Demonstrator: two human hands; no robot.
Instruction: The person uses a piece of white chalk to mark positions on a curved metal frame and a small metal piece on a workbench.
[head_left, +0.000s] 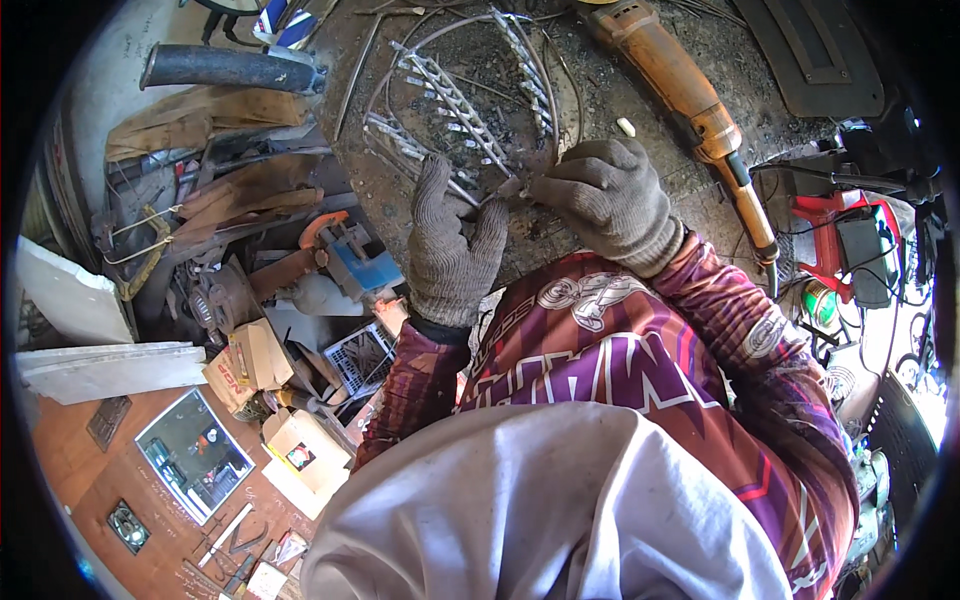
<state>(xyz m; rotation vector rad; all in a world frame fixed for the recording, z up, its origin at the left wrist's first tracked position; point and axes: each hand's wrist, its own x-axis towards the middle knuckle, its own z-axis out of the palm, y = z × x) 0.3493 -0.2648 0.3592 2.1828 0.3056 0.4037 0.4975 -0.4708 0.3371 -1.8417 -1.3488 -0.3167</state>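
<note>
Both my hands wear grey-brown knitted gloves and meet over the near edge of a dark, gritty worktop (590,110). My left hand (452,245) has its index finger stretched out and its thumb apart, close to the end of a thin metal rod (462,192). My right hand (612,195) is closed, its fingertips pinching a small flat brownish piece (512,188). That piece lies near my left thumb; whether they touch is hard to tell. Just beyond lies a curved thin-rod metal frame (440,36) with several notched, ladder-like metal strips (452,100).
An orange angle grinder (670,80) lies at the right, beside a small white stick (626,127). A dark pipe (225,70) juts out at the far left. Below it are a blue-and-orange tool (360,262), cardboard boxes (248,368) and a black crate (360,360). A red-and-black device (850,240) stands far right.
</note>
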